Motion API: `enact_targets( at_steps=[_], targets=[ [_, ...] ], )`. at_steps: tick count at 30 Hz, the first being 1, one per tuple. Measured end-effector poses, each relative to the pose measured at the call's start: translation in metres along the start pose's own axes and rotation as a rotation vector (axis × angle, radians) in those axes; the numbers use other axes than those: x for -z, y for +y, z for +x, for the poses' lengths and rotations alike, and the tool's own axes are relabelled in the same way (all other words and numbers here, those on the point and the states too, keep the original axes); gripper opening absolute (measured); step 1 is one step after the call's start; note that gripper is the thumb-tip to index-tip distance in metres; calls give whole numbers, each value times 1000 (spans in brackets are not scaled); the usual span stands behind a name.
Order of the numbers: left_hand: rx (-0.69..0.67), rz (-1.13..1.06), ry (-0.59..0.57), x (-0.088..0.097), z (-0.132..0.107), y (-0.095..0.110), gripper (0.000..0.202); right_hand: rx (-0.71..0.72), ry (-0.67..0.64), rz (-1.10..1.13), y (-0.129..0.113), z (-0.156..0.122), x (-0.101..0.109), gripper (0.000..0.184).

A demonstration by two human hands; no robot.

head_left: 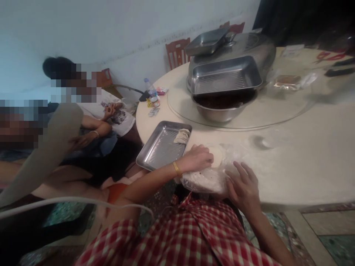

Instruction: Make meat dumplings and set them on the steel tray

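Observation:
My left hand point(197, 158) rests on a plastic bag point(203, 179) of round white dough wrappers at the near edge of the round table, its fingers curled over a single wrapper point(217, 155). My right hand point(242, 184) lies on the bag's right side with fingers spread, steadying it. A gold bangle circles my left wrist. Just left of the hands sits a flat metal tray point(158, 149) with one folded dumpling point(182, 136) at its far corner.
A big metal bowl point(222, 111) of dark filling stands on the glass turntable, with a metal tray point(226, 75) across it and more pans behind. A water bottle point(151, 90) stands at the table's far left edge. A person sits at the left, another nearer.

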State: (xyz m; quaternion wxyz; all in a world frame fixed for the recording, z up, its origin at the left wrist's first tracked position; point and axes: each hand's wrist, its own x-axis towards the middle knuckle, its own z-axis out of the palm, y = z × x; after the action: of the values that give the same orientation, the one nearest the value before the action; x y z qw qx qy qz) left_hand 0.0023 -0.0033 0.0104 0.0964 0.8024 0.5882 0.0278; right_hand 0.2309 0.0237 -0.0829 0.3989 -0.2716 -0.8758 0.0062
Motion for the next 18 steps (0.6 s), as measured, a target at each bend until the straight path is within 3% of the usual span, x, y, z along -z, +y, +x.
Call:
enact_targets(
  at_steps=[10,14,18],
  targets=[
    [-180,270,67,5,-16,14,20,-1,8,21,2,-1,-3,23],
    [-92,158,25,3,-9,11,18,-39,-16,34,-1,0,-1,23],
    [-60,32,56,1,3,-3,17,-105,22,133,-4,9,5,19]
  ],
)
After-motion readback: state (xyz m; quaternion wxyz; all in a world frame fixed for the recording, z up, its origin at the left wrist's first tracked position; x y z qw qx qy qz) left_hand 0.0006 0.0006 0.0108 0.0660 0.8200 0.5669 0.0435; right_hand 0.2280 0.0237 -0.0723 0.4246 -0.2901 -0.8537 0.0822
